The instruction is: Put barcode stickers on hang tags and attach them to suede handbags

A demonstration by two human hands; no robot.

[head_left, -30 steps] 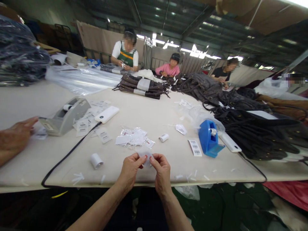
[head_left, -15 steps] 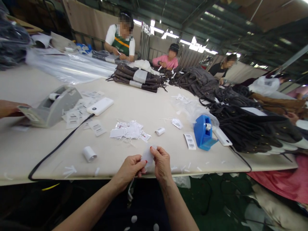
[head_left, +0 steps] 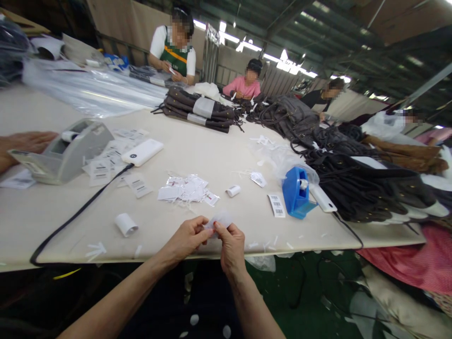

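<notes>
At the table's front edge, my left hand [head_left: 189, 238] and my right hand [head_left: 231, 240] pinch a small translucent white piece [head_left: 221, 219] between them, fingertips nearly touching. What exactly it is cannot be made out. Just beyond lies a loose pile of white tags [head_left: 189, 188] with strings. A small curled white label [head_left: 233, 190] rests right of the pile, and a larger white roll [head_left: 126, 225] sits to the left. On the right, a barcode sticker strip [head_left: 276, 205] lies beside a blue tape dispenser [head_left: 294, 193].
A grey tape dispenser [head_left: 76, 150] stands at left, with another person's hand [head_left: 28, 143] behind it. A white power bank [head_left: 143, 152] trails a black cable. Dark garments [head_left: 381, 188] are heaped at right; bundled ones [head_left: 197, 110] lie farther back. People work across the table.
Both my hands have shifted slightly left in view, and the translucent piece is turned differently between my fingers. At far left, the other person's hand now lies extended behind the grey dispenser.
</notes>
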